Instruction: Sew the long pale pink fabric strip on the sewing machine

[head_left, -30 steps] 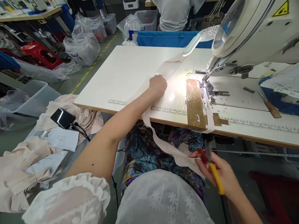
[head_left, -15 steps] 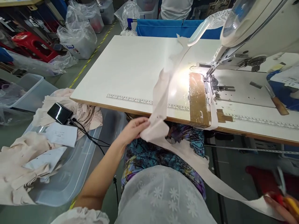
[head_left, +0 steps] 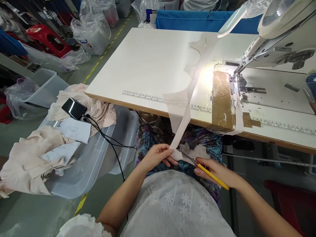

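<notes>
Below the table edge, both hands have met: left hand (head_left: pixel 158 156) pinching strip (head_left: pixel 184 115).

Your left hand (head_left: pixel 158 156) and right hand (head_left: pixel 214 171) meet over your lap, in front of the table (head_left: pixel 148 62) edge. The fabric strip (head_left: pixel 184 115) hangs from the table down to your left hand. The snips (head_left: pixel 202 166) sit in your right hand, blades touching the strip. The sewing machine (head_left: pixel 278 36) stands at the table's right. Left of you, a phone (head_left: pixel 74 108) lies on cloth pieces (head_left: pixel 27 158) in a plastic bin (head_left: pixel 98 158).
</notes>
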Demonstrator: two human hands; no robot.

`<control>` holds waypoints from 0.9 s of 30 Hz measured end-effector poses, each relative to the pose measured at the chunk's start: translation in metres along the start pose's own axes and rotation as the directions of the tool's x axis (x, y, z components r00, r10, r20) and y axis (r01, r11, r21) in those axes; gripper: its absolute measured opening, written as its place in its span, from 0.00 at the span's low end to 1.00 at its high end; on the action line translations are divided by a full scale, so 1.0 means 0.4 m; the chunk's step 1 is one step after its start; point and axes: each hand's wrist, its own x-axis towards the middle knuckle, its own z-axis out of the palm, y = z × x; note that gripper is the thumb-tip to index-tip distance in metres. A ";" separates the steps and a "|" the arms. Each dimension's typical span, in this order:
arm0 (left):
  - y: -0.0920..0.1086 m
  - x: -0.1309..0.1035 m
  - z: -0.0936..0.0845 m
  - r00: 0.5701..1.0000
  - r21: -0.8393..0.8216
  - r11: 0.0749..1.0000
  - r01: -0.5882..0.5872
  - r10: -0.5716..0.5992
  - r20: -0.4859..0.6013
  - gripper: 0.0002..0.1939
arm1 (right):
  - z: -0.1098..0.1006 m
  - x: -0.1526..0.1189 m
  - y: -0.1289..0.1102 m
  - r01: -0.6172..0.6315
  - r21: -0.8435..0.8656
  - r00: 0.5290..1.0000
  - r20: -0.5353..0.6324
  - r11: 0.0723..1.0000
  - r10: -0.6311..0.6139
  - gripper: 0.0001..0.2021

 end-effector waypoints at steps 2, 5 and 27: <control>-0.002 -0.002 -0.004 1.000 -0.018 1.000 0.020 -0.020 -0.008 0.27 | -0.012 0.023 -0.003 -0.021 0.036 0.994 0.111 0.999 0.017 0.27; -0.002 -0.003 -0.004 0.999 -0.042 0.998 0.041 -0.042 -0.023 0.28 | -0.021 0.045 0.005 -0.017 0.026 0.984 0.177 1.000 0.012 0.28; -0.008 0.007 -0.003 0.997 -0.089 0.996 0.023 -0.030 -0.075 0.26 | -0.004 0.063 -0.005 -0.017 -0.347 0.999 -0.051 0.938 -0.001 0.27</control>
